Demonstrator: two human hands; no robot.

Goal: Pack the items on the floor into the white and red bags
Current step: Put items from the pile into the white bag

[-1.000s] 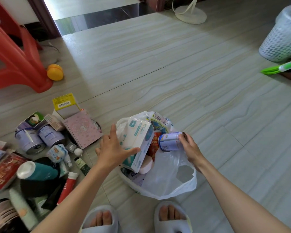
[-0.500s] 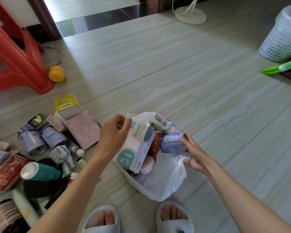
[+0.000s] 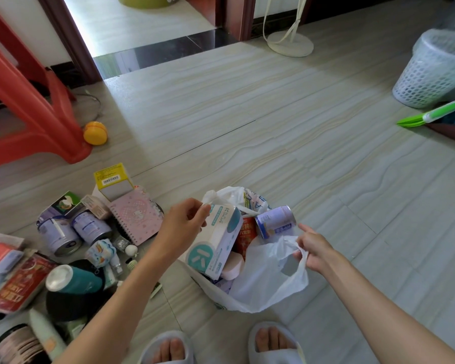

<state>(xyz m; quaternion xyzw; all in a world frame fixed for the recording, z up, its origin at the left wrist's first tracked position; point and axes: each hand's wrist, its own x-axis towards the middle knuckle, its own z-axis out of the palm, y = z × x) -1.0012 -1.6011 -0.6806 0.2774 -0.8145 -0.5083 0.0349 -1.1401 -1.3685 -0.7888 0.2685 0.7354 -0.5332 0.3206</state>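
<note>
Currently each hand pinches a white bag (image 3: 260, 287) handle: left hand (image 3: 184, 224), right hand (image 3: 313, 252). Lifting may tip the can (image 3: 275, 224) beside the right grip out

Left arm: bare, reaches in from the lower left, forearm angled up and to the right.
Left hand (image 3: 185, 222): back toward the camera, fingers curled, thumb and fingertips closed in a pinch grip on thin white plastic.
Right arm: bare, enters from the lower right, forearm angled up and to the left.
Right hand (image 3: 316, 248): index finger extended, remaining fingers curled in a grip on white plastic film.
Feet: both in pale slippers, toes visible at the lower edge.
</note>
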